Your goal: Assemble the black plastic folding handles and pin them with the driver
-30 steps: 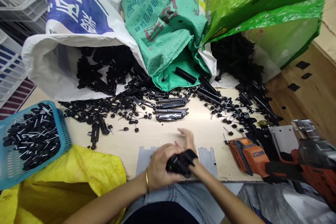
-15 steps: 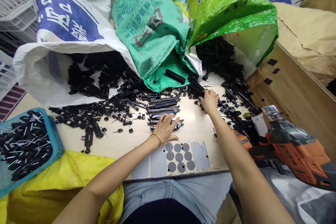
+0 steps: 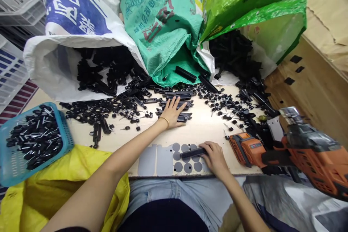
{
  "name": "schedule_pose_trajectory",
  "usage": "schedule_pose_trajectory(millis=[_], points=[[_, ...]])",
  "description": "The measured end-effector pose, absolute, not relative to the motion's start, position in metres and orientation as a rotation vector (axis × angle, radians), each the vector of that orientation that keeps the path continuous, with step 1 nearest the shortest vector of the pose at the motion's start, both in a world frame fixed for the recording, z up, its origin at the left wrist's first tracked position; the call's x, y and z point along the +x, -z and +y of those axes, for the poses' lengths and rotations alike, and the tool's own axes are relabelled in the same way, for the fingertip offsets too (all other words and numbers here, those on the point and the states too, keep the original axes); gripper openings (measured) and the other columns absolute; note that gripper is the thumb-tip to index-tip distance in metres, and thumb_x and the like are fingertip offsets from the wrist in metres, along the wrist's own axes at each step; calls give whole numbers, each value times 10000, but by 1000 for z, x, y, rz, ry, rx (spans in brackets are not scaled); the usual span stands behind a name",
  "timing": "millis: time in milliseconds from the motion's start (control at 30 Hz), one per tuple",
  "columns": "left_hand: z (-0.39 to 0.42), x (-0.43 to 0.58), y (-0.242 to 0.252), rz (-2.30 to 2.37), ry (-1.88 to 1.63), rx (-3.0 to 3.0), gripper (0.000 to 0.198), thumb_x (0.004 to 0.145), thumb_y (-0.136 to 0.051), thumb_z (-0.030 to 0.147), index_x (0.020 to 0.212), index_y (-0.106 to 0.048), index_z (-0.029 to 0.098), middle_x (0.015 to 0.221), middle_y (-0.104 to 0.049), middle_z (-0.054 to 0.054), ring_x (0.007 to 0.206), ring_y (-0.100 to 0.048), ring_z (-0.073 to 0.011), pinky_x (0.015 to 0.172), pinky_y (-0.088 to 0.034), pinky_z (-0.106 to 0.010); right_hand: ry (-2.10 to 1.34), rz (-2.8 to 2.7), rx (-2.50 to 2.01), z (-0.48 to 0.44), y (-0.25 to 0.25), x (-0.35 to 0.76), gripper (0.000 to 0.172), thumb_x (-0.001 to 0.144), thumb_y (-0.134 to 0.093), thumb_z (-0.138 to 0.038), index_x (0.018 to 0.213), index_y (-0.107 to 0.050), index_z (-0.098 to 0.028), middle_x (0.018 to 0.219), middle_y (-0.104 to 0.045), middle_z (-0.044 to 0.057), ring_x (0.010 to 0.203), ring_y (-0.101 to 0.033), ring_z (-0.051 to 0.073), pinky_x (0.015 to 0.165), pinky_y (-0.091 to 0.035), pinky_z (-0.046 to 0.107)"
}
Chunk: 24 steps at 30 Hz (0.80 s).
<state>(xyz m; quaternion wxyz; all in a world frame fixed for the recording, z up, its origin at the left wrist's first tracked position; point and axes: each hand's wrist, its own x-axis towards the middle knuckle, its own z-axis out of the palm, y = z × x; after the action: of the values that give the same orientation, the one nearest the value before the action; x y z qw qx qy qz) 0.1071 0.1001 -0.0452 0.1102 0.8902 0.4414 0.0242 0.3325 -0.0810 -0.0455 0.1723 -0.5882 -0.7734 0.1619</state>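
My left hand (image 3: 171, 114), fingers spread, lies flat over a row of black clip-like assemblies (image 3: 185, 116) in the middle of the table. Close to the front edge, my right hand (image 3: 214, 155) is closed on one end of a long black plastic bar (image 3: 191, 153). The bar lies roughly level over a group of grey round pads (image 3: 187, 168); whether it touches them I cannot tell. A black channel piece (image 3: 185, 74) rests at the mouth of the green sack (image 3: 160, 18).
Loose black pins (image 3: 217, 101) are scattered about the table. A white sack (image 3: 40, 65) and a yellow-green sack (image 3: 252, 3) spill black parts. At the right lies an orange power tool (image 3: 312, 156); at the left sits a blue basket (image 3: 66, 130) of pins.
My right hand has come from the pile by the green sack down to the front pads, bringing the black plastic bar. My left hand stays on the assemblies. The view has shifted slightly.
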Motion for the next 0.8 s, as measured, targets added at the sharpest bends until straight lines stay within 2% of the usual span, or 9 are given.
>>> schedule_pose_trajectory(millis=[100,200,267,367,467,567,633,700,800], points=[[107,108,42,1293,-47,2614,1028,648,-652,636,1460,-185,212,1542,-55,-153,1404,-12,-392,1124,-29,-517,-157,-2154,-1770,-91,69,313,254,852,-514,-241,1088,-573,-169,987,-592,117,921,-521,253,818,-418,416],[101,107,35,1327,-68,2594,1116,588,-685,660,1462,-173,189,1541,-26,-168,1401,15,-402,1129,-29,-507,-30,-2087,-1792,-88,79,307,288,864,-504,-311,1112,-549,-173,954,-567,103,886,-507,241,799,-404,396],[91,100,32,1389,-185,2565,1093,617,-659,671,1463,-164,186,1542,-15,-169,1405,17,-390,1131,-36,-509,-15,-2070,-1787,-86,81,308,314,869,-491,-327,1142,-530,-176,978,-552,103,898,-501,239,803,-393,392],[73,79,34,1609,-434,2337,967,737,-538,670,1465,-138,174,1539,-11,-181,1413,1,-363,1128,-80,-516,-44,-2087,-1745,-86,82,312,307,874,-477,-315,1148,-523,-184,1011,-535,103,914,-495,236,804,-383,382],[62,66,49,1706,-560,2006,1006,735,-509,699,1467,-79,159,1532,36,-200,1408,0,-377,1117,-152,-515,-54,-2089,-1728,-84,83,314,274,878,-461,-298,1124,-532,-202,999,-532,94,908,-493,236,798,-377,382],[62,71,62,1630,-622,1920,1012,738,-514,693,1463,-60,153,1527,39,-208,1409,0,-372,1115,-177,-503,-93,-2093,-1724,-76,81,312,270,879,-454,-304,1118,-535,-207,997,-538,94,915,-490,242,791,-378,385],[69,75,63,1621,-662,1924,942,781,-497,648,1460,-85,142,1523,-10,-215,1411,-33,-363,1111,-196,-493,-165,-2123,-1713,-69,78,310,273,878,-453,-309,1119,-536,-210,992,-544,92,911,-492,240,783,-383,381],[78,69,59,1670,-708,1939,805,839,-474,562,1449,-154,146,1508,-119,-207,1402,-129,-339,1097,-238,-476,-236,-2158,-1705,-64,74,308,276,878,-449,-310,1124,-536,-218,992,-548,89,906,-496,236,781,-388,378],[100,37,48,1890,-685,2009,512,882,-466,315,1355,-383,138,1380,-386,-181,1299,-338,-294,1060,-292,-445,-273,-2186,-1706,-62,71,306,288,882,-438,-290,1145,-529,-215,1017,-542,95,919,-495,234,797,-394,382]])
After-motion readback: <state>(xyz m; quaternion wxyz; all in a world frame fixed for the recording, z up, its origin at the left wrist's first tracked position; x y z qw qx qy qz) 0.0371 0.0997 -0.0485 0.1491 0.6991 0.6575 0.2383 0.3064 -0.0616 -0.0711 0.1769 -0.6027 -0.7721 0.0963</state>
